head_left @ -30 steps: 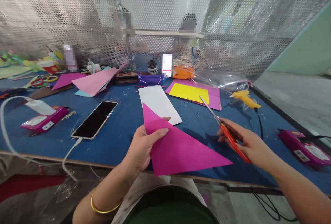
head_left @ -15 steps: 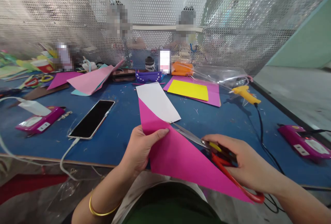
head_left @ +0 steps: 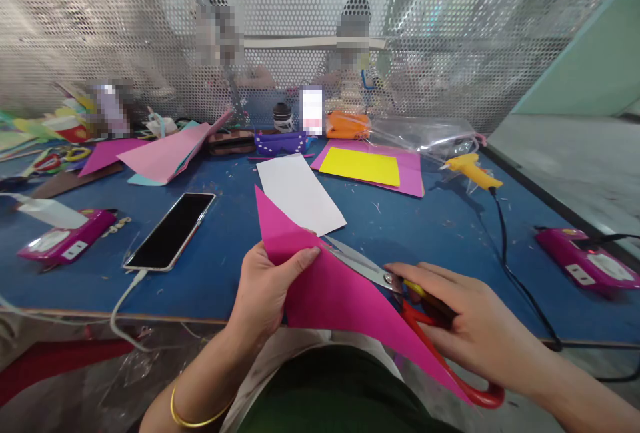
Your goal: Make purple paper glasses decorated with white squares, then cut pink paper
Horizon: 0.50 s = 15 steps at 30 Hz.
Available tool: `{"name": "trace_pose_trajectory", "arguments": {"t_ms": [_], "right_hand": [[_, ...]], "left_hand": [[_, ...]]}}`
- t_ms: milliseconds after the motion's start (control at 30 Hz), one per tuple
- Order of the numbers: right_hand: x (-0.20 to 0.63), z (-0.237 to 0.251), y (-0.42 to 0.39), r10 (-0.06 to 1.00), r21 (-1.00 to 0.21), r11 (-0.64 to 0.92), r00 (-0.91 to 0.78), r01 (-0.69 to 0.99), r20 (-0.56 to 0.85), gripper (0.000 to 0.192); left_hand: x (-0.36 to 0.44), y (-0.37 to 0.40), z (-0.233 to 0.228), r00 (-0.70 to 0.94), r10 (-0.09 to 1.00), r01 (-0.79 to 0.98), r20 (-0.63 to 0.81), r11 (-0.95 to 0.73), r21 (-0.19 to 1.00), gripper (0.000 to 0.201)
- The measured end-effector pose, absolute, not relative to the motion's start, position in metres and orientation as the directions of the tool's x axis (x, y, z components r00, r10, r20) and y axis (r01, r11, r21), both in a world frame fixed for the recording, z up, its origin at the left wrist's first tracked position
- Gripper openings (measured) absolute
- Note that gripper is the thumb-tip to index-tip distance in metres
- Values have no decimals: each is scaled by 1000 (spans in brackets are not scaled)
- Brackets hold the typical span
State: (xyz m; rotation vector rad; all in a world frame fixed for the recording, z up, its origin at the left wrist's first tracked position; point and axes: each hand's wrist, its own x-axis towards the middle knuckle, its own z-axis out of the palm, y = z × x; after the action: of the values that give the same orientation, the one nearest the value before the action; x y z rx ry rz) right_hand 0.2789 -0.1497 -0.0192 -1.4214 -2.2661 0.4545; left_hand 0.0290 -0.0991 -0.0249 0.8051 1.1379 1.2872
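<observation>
Blue counter [head_left: 230, 266] with a shiny perforated metal screen behind it, two people sitting on the other side, faces blurred out. Pretty cluttered craft setup.

Starting at the left edge: a magenta gadget [head_left: 63, 241] with a white cable running off the front edge, then a pile of paper scraps and small scissors [head_left: 55, 161] up in the back left corner. A black phone [head_left: 170, 230] lies face up, plugged in, near the front edge. Behind it are loose pink sheets [head_left: 167, 153].

Middle: the left hand [head_left: 265, 293] pinches a magenta paper triangle [head_left: 340, 293] by its upper edge, thumb on top, held up over the front edge of the counter. A white sheet [head_left: 300, 194] lies flat just behind it, partly covered by the triangle's tip. The right hand [head_left: 470, 329] has its grip closed round red-handled scissors [head_left: 400, 289], blades narrow and lying along the triangle's upper edge, tips almost at the left thumb.

Farther back there's a purple pouch [head_left: 280, 143], an orange one [head_left: 347, 125], and a yellow sheet [head_left: 360, 166] on pink paper. Right side: yellow glue gun [head_left: 470, 169] with a black cord, clear plastic bag [head_left: 425, 133], another magenta gadget [head_left: 585, 266] at the right edge.

Labels are blurred, can't read any writing.
</observation>
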Motion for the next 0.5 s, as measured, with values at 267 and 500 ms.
{"name": "trace_pose_trajectory", "arguments": {"t_ms": [267, 500], "right_hand": [[279, -22, -149, 875, -382, 484, -423, 787, 236, 49], [280, -26, -151, 880, -370, 475, -422, 799, 219, 48]], "left_hand": [[31, -99, -23, -54, 974, -319, -220, 192, 928, 23], [33, -100, -22, -61, 971, -347, -232, 197, 917, 21]]}}
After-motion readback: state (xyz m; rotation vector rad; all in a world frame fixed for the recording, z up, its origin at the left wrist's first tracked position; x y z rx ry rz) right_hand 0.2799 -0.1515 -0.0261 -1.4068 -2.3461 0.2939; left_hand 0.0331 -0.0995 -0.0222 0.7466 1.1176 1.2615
